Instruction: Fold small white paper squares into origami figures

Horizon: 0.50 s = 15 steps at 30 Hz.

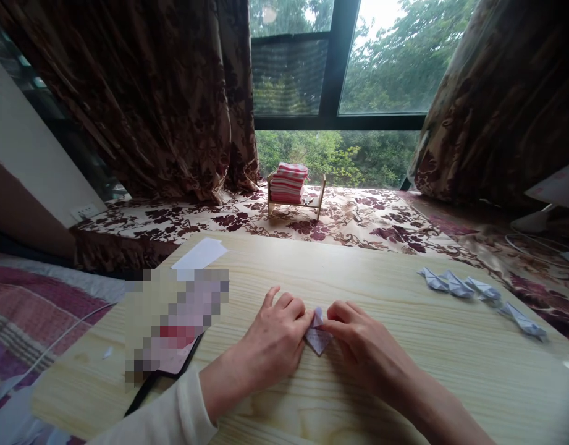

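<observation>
A small folded paper [318,341] lies on the light wooden table between my hands, its lower end a point toward me and a narrow tip sticking up at the top. My left hand [279,327] grips its left edge between thumb and fingers, with one finger lifted away. From the other side, my right hand [358,330] pinches the paper's upper right part, the fingers curled. My fingertips hide part of the folds. Over to the right sit several folded paper boats [458,285] in a slanting row.
White paper sheets [201,253] lie at the table's far left edge. A blurred-out flat object [186,334] with a dark strap is left of my arm. Beyond the table [381,272], a small wooden rack [321,194] holds folded striped cloths [288,183] on the sill.
</observation>
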{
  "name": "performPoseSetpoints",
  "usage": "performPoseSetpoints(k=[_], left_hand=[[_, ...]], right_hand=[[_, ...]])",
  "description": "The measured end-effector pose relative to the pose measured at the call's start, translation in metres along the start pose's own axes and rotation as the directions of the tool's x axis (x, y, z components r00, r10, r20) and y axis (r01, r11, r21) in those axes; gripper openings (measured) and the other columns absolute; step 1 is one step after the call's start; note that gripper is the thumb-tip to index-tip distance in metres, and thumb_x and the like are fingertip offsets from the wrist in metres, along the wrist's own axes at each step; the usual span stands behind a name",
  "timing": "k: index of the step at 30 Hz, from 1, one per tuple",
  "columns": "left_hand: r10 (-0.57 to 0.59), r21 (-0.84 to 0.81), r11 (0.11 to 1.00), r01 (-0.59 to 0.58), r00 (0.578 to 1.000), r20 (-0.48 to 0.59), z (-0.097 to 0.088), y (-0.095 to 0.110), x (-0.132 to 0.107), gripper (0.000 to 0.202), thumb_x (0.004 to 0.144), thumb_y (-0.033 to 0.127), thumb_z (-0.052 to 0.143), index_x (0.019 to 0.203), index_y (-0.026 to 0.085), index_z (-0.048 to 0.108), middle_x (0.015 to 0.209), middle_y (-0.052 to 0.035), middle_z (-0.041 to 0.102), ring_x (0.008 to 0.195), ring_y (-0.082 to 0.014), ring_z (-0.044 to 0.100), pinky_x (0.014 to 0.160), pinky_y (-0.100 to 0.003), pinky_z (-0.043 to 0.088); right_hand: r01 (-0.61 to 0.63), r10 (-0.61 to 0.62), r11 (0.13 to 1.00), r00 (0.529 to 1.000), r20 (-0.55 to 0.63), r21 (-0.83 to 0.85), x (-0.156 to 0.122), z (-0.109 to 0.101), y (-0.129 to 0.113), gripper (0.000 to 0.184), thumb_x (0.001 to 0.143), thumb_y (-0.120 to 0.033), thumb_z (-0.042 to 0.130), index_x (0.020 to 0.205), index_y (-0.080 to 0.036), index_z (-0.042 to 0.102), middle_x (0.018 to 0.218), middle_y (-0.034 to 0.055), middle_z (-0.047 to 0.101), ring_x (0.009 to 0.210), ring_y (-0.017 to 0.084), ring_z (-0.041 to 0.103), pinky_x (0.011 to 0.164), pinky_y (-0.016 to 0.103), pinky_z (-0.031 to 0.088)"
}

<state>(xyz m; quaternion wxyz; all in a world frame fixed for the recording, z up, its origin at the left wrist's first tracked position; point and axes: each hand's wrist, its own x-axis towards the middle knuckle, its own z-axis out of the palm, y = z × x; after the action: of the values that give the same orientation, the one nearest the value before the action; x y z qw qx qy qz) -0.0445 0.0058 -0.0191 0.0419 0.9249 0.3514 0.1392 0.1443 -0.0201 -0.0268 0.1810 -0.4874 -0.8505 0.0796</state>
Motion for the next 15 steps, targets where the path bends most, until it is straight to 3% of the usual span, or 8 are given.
performPoseSetpoints(k=[4, 8, 15], left_hand=[[-0.044, -0.056, 0.997, 0.045, 0.999, 0.015, -0.007, -0.003, -0.002, 0.025, 0.083, 0.012, 0.043, 0.099, 0.019, 0.061, 0.095, -0.0054, 0.06, 0.096, -0.0219, 0.049, 0.095, -0.044, 0.036], [-0.052, -0.018, 0.998, 0.052, 0.998, -0.018, -0.012, -0.006, -0.007, 0.041, 0.082, 0.009, 0.043, 0.119, 0.022, 0.054, 0.101, -0.0055, 0.059, 0.101, -0.0217, 0.048, 0.105, -0.051, 0.023], [0.025, 0.094, 0.995, -0.027, 1.0, 0.018, -0.007, -0.003, -0.006, 0.029, 0.086, 0.014, 0.043, 0.109, 0.022, 0.059, 0.095, -0.0056, 0.059, 0.095, -0.021, 0.051, 0.107, -0.053, 0.021]], right_hand=[[-0.03, 0.029, 0.999, 0.999, 0.02, 0.022, -0.001, -0.002, -0.001, 0.036, 0.078, 0.003, 0.043, 0.087, -0.022, 0.067, 0.083, 0.0044, 0.057, 0.078, 0.016, 0.052, 0.067, 0.025, 0.043], [-0.051, 0.049, 0.998, 0.998, 0.038, 0.032, 0.0, -0.003, -0.002, 0.038, 0.078, 0.003, 0.044, 0.092, -0.023, 0.068, 0.085, 0.0053, 0.057, 0.079, 0.017, 0.052, 0.067, 0.026, 0.043], [-0.028, 0.028, 0.998, 1.0, 0.0, 0.056, -0.001, -0.001, 0.001, 0.038, 0.08, 0.001, 0.044, 0.093, -0.024, 0.069, 0.085, 0.0052, 0.058, 0.08, 0.017, 0.052, 0.067, 0.025, 0.043]])
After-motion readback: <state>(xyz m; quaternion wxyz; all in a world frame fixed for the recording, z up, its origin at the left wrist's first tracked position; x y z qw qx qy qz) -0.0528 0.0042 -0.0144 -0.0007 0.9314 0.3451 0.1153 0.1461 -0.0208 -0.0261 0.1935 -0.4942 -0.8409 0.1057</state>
